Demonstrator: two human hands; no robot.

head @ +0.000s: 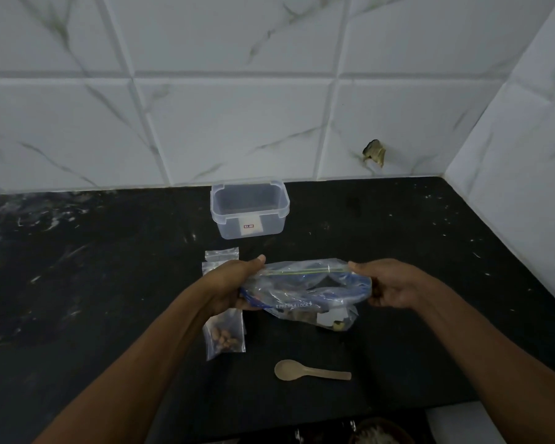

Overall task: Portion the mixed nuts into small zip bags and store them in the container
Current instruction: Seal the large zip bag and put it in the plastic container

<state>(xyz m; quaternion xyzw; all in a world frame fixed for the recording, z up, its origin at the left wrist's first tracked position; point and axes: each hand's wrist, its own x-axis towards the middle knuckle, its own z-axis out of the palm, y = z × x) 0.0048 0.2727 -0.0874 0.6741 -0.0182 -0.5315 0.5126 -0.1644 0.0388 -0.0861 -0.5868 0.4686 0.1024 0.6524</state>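
A large clear zip bag (305,290) with a blue seal strip and the print "press & lock" is held above the black counter; a few nuts show at its bottom. My left hand (234,280) grips its left end and my right hand (388,283) grips its right end, stretching the top between them. A small zip bag with nuts (226,336) lies flat under my left wrist. Empty small zip bags (220,256) lie just beyond it. A clear open plastic container (249,208) stands near the wall, nothing visible inside. A small beige spoon (308,371) lies near the front.
The black stone counter (109,267) runs up to white tiled walls at the back and right. A chipped hole (374,152) marks the back tile. The counter's front edge lies at the bottom right, with a white surface (455,424) below it.
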